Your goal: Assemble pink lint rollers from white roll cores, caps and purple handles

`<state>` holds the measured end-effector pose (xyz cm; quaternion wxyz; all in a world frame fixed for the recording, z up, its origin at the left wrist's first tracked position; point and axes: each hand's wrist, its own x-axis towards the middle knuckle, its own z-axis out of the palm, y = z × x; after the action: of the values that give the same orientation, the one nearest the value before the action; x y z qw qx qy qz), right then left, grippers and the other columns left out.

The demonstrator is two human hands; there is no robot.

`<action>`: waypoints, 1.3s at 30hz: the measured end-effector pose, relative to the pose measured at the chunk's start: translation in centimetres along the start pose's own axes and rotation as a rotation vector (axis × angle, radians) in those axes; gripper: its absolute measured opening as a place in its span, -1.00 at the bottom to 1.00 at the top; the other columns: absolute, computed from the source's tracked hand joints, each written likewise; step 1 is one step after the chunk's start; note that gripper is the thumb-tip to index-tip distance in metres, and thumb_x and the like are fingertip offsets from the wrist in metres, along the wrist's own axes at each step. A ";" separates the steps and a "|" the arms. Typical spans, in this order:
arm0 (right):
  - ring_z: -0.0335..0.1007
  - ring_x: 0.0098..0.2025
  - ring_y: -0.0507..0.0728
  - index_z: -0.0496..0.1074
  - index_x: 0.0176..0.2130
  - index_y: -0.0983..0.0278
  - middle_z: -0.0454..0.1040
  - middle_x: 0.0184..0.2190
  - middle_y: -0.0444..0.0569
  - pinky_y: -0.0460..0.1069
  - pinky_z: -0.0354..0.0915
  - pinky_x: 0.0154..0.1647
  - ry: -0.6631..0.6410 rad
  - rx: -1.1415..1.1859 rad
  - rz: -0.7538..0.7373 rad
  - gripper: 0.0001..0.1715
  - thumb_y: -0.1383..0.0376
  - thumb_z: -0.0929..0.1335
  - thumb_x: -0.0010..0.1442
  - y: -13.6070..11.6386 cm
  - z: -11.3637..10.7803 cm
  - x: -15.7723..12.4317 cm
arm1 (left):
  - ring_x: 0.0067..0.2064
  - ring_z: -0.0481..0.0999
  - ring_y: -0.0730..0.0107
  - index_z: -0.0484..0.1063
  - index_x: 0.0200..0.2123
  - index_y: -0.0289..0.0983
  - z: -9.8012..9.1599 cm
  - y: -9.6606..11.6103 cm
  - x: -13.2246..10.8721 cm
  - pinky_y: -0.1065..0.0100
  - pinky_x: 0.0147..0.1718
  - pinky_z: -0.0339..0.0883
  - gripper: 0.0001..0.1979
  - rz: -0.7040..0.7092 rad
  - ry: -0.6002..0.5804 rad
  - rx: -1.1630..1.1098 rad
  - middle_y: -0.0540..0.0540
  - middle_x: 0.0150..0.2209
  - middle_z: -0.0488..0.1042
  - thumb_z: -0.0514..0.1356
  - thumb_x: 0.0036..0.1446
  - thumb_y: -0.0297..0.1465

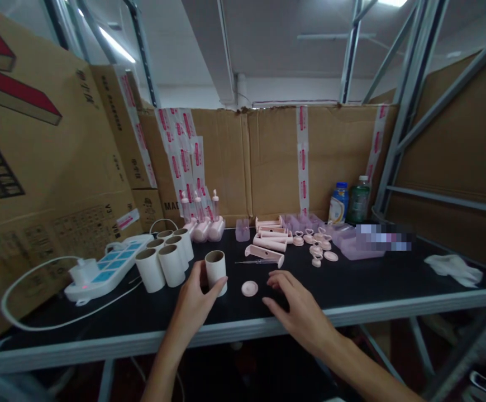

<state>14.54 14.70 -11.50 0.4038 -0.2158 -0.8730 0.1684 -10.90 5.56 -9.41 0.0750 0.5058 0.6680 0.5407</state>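
Observation:
My left hand is closed round a white cardboard tube that stands upright near the table's front. To the right of the tube a round pink cap lies flat on the black surface. Just right of that cap, my right hand hovers with its fingers apart and nothing in them. Behind the cap are a thin screwdriver and a pink plastic housing. More pink housings are piled farther back. Several pink heart-handled pieces lie to their right.
Several white tubes stand at left beside a power strip with a looping white cable. Pink assembled dispensers stand at the back. Lilac translucent trays, two bottles and a white cloth occupy the right. Cardboard walls surround the table.

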 end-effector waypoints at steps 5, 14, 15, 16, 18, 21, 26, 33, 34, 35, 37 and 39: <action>0.49 -0.14 0.25 0.39 -0.10 0.18 0.52 -0.18 0.03 0.16 0.44 -0.10 0.127 -0.187 0.112 -0.85 0.19 0.27 0.42 4.5 -3.5 -0.5 | 0.06 0.55 0.07 0.31 0.05 -0.12 -0.1 -0.1 0.0 0.08 0.08 0.44 -0.47 -0.004 0.002 -0.005 -0.09 0.06 0.51 0.33 0.12 -0.03; 0.48 0.09 0.39 0.47 0.13 0.30 0.56 0.11 0.15 0.27 0.33 0.20 0.043 -0.483 0.127 -0.57 0.12 0.32 0.39 15.3 -9.2 -1.0 | 0.05 0.54 0.04 0.30 0.05 -0.12 -0.1 0.7 0.0 0.06 0.07 0.42 -0.45 -0.036 -0.006 0.059 -0.10 0.04 0.52 0.29 0.10 0.01; 0.50 0.09 0.37 0.49 0.12 0.30 0.57 0.10 0.14 0.25 0.36 0.19 0.024 -0.492 0.126 -0.56 0.11 0.31 0.40 15.6 -9.2 -1.4 | 0.06 0.53 0.05 0.30 0.07 -0.12 -0.1 0.6 0.0 0.07 0.08 0.42 -0.45 -0.031 -0.007 0.048 -0.11 0.05 0.51 0.29 0.10 0.00; 0.51 0.08 0.37 0.50 0.12 0.30 0.59 0.08 0.15 0.25 0.38 0.17 0.016 -0.504 0.132 -0.56 0.09 0.30 0.42 15.8 -9.3 -1.8 | 0.06 0.53 0.05 0.30 0.07 -0.12 -0.1 0.5 -0.1 0.07 0.08 0.42 -0.45 -0.025 -0.009 0.040 -0.11 0.05 0.51 0.29 0.11 -0.01; 0.52 0.07 0.41 0.50 0.11 0.31 0.59 0.06 0.19 0.29 0.39 0.15 0.029 -0.535 0.157 -0.53 0.07 0.28 0.42 15.7 -9.7 -3.1 | 0.06 0.53 0.06 0.30 0.06 -0.13 -0.1 0.4 -0.2 0.09 0.08 0.41 -0.47 -0.013 -0.011 0.030 -0.11 0.04 0.51 0.29 0.12 -0.03; 0.52 0.05 0.48 0.50 0.08 0.31 0.59 0.01 0.26 0.35 0.38 0.14 0.067 -0.580 0.210 -0.54 0.05 0.30 0.40 14.9 -10.5 -5.1 | 0.04 0.54 0.06 0.31 0.04 -0.13 -0.1 0.2 -0.2 0.11 0.06 0.41 -0.49 -0.011 -0.004 0.034 -0.10 0.02 0.52 0.30 0.12 -0.04; 0.53 0.05 0.44 0.48 0.08 0.29 0.56 0.03 0.24 0.34 0.42 0.13 0.048 -0.537 0.234 -0.53 0.03 0.28 0.42 11.0 -9.7 -6.3 | 0.04 0.53 0.06 0.30 0.04 -0.13 0.0 0.1 -0.2 0.11 0.04 0.39 -0.51 -0.007 -0.005 0.063 -0.10 0.02 0.51 0.29 0.14 -0.05; 0.39 0.24 0.29 0.44 0.13 0.15 0.47 0.18 0.07 0.27 0.32 0.30 0.083 -0.253 0.124 -0.56 -0.01 0.24 0.46 6.3 -7.3 -2.8 | 0.09 0.51 0.06 0.29 0.08 -0.11 -0.2 0.2 -0.6 0.09 0.11 0.36 -0.50 -0.018 0.000 0.067 -0.09 0.07 0.50 0.29 0.15 -0.05; 0.39 0.22 0.31 0.45 0.11 0.18 0.48 0.17 0.09 0.28 0.32 0.29 0.108 -0.266 0.118 -0.57 0.01 0.24 0.46 6.6 -7.4 -2.3 | 0.08 0.51 0.06 0.30 0.07 -0.10 -0.2 0.2 -0.6 0.08 0.11 0.36 -0.50 -0.018 0.000 0.068 -0.09 0.06 0.51 0.29 0.15 -0.05; 0.40 0.21 0.31 0.45 0.11 0.21 0.48 0.16 0.11 0.28 0.32 0.28 0.120 -0.281 0.113 -0.57 0.04 0.23 0.47 7.1 -7.5 -1.9 | 0.08 0.52 0.05 0.30 0.07 -0.11 -0.1 0.3 -0.6 0.07 0.11 0.36 -0.50 -0.020 0.000 0.070 -0.09 0.05 0.51 0.29 0.14 -0.05; 0.38 0.22 0.34 0.45 0.13 0.26 0.46 0.17 0.15 0.29 0.29 0.30 0.129 -0.316 0.111 -0.56 0.09 0.22 0.47 8.5 -7.7 -1.2 | 0.05 0.53 0.03 0.30 0.07 -0.12 -0.1 0.4 -0.5 0.05 0.09 0.37 -0.49 -0.026 0.002 0.071 -0.10 0.03 0.52 0.29 0.13 -0.05; 0.35 0.23 0.37 0.46 0.14 0.31 0.42 0.20 0.19 0.31 0.27 0.30 0.136 -0.356 0.116 -0.54 0.12 0.22 0.46 10.1 -7.6 -0.8 | 0.04 0.53 0.01 0.30 0.06 -0.13 -0.1 0.5 -0.4 0.04 0.08 0.37 -0.49 -0.033 0.008 0.071 -0.12 0.02 0.52 0.29 0.12 -0.05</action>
<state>23.34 23.74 -12.04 0.4068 -0.3446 -0.8458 0.0197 -10.49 5.11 -9.18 0.0633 0.4949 0.6952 0.5174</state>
